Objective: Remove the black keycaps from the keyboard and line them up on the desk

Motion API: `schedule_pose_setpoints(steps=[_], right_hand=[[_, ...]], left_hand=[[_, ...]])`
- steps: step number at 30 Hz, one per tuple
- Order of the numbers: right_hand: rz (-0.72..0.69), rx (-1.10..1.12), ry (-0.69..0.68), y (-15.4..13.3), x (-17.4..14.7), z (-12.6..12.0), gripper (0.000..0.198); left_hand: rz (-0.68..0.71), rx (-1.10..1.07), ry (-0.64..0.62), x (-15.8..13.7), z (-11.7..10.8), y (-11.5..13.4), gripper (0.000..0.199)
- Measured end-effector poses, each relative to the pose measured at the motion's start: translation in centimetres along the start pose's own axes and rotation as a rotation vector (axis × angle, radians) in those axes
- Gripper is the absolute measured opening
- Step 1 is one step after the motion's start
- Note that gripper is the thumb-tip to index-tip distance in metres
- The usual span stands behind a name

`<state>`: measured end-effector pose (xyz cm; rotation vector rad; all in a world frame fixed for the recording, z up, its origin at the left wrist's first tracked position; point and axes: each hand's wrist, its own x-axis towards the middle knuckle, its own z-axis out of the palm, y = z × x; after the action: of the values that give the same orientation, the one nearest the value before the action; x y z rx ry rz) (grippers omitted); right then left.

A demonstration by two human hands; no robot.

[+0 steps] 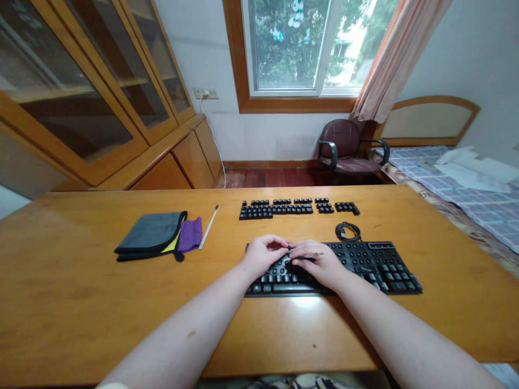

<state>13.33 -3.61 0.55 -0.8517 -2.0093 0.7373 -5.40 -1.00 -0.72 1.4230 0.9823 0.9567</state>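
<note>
A black keyboard lies in front of me, with bare key sockets in its upper rows and keycaps still fitted in the lower rows and number pad. Over its upper left part, my left hand is closed in a pinch, its fingertips meeting those of my right; whatever lies between them is hidden. My right hand is closed around a slim metal tool, whose thin end sticks out over the knuckles. The tool's working end is too small to make out. Beyond the keyboard, detached black keycaps stand in rows.
A coiled black cable sits behind the keyboard. To the left are a folded grey cloth, a purple cloth and a white-handled brush. Past the wooden desk stand a cabinet, a chair and a bed.
</note>
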Motion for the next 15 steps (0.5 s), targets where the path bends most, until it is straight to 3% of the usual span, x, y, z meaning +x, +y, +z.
schedule_pose_setpoints(steps=[4,7,12,15], right_hand=[[0.043,-0.041,0.02,-0.2,0.1,0.1,0.011],[0.092,-0.043,0.1,0.0,0.0,0.1,0.012],[0.153,-0.018,0.209,0.5,-0.1,0.1,0.011],[0.159,-0.02,0.223,0.6,-0.1,0.2,0.011]], left_hand=[[0.057,0.126,0.044,0.0,-0.2,0.0,0.01],[0.115,0.388,0.06,1.0,-1.1,1.1,0.012],[0.262,0.958,-0.081,5.6,-2.2,3.6,0.018],[0.343,1.129,-0.115,8.1,-2.3,3.6,0.021]])
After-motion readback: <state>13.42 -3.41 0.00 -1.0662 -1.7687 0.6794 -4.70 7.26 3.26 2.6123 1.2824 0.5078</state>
